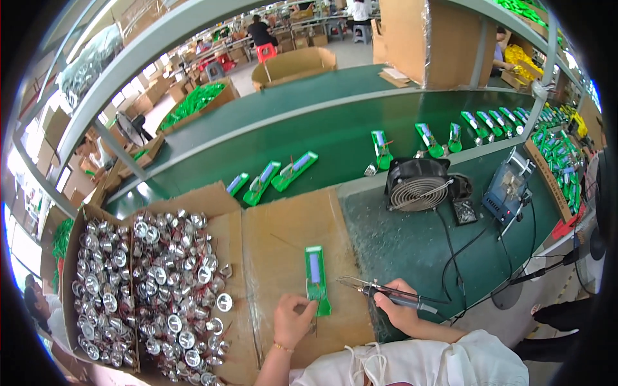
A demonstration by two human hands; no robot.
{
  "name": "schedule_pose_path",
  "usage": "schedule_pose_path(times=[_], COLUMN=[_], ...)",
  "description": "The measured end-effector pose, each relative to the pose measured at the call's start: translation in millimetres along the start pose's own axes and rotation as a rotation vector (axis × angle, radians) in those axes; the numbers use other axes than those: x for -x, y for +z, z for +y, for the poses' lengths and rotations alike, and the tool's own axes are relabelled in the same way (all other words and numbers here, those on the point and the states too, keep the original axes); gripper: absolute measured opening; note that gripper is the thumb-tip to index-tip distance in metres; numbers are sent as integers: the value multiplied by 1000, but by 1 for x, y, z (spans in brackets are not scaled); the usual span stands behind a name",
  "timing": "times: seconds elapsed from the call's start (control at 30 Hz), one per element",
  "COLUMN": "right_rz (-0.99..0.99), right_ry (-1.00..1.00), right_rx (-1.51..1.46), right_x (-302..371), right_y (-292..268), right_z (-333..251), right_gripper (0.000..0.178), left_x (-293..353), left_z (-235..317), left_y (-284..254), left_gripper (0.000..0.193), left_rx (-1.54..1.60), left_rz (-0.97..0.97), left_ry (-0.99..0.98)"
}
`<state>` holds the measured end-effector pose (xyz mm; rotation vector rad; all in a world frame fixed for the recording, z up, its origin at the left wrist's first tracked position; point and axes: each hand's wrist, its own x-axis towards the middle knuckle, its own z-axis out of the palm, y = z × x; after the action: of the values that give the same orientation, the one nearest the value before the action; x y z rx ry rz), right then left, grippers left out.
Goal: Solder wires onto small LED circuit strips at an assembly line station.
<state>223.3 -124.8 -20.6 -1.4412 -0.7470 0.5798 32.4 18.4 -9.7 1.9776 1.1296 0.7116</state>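
A green plastic housing [327, 307] with a purple cylindrical battery [315, 267] in it lies on the cardboard sheet before me. My left hand [293, 318] is at the left side of its lower end, thumb and fingers pinched together. Thin wires show by these fingertips, but what the pinch holds is too small to make out. In my right hand [400, 301] is a soldering iron [405, 301], gripped by its handle. Its tip points left toward the housing, with a thin strand or rod beside it.
A divided cardboard box [232, 201] of silver lamp reflectors [174, 276] stands left. A black fan [418, 185] and a blue soldering station [507, 190] with cables stand right. Beyond runs a green conveyor [341, 148] carrying several housings. More green parts [560, 161] fill a box far right.
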Motion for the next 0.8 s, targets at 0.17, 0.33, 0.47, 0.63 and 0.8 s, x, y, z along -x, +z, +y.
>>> schedule_pose_path(times=[0.17, 0.33, 0.47, 0.63, 0.8], right_rz=[122, 198, 194, 145, 162], right_ry=[33, 56, 73, 93, 110], right_rx=[-26, -56, -36, 71, 60], right_x=[-11, -26, -30, -29, -31], right_y=[-28, -36, -34, -27, -32], right_z=[8, 20, 16, 17, 16], right_gripper=[17, 17, 17, 20, 17], left_x=[-15, -55, -155, -286, -321], left_z=[13, 21, 52, 35, 45], left_y=[-14, -1, 33, 96, 86], left_gripper=[18, 20, 20, 25, 37], left_rx=[-25, -264, -313, -65, -575], left_rz=[-26, -281, -241, 29, 243], left_ry=[-88, -55, 157, 290, 458])
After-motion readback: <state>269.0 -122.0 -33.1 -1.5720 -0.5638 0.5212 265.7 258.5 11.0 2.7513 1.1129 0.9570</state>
